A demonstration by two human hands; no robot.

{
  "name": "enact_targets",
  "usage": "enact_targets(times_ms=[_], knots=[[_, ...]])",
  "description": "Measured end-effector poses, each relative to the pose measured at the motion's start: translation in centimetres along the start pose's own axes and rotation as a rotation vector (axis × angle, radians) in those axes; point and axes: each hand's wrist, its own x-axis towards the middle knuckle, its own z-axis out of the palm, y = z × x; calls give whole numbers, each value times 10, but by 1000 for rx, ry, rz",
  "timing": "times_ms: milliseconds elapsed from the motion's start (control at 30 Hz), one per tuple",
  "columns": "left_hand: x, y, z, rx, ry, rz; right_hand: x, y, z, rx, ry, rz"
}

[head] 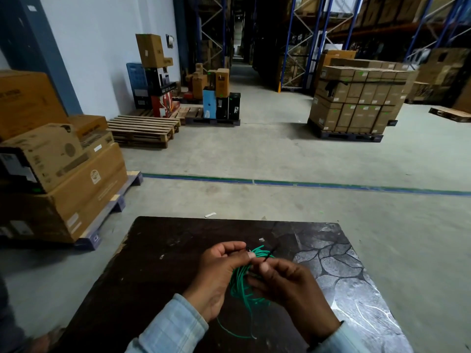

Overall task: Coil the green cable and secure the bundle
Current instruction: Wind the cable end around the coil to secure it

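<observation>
Both hands work above the counter (158,253). The left hand (216,273) grips the green cable (242,284) coil; the right hand (288,284) pinches a thin black tie (269,254) crossing the coil's far end.

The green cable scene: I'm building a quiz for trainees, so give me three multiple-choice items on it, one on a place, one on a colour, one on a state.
1. Where is the coiled green cable?
A. On the floor
B. Between both hands above the table
C. On a pallet

2. What colour is the thin tie at the top of the coil?
A. Black
B. White
C. Red

3. What state is the cable in?
A. Stretched out straight
B. Gathered in loops with a loose tail hanging
C. Packed in a box

Answers:
1 B: the left hand and right hand hold it over the dark tabletop.
2 A: the strip pinched by the right hand's grip looks black.
3 B: loops are bunched together and one strand trails toward the near edge.
</observation>
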Motion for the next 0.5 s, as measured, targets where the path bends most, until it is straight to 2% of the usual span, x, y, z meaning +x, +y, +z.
enact_targets(times_ms=[167,300,367,433,500], knots=[[-3,1,2,36,-20,20,1,-6,-1,-81,23,19],[-6,1,4,68,-23,35,1,-16,1,-236,21,81],[-6,0,5,82,-17,41,3,-16,-2,-275,60,40],[-7,-1,6,97,-14,49,3,-15,-4,-247,91,-32],[-9,-3,7,94,-25,46,3,-15,-3,-116,71,-53]])
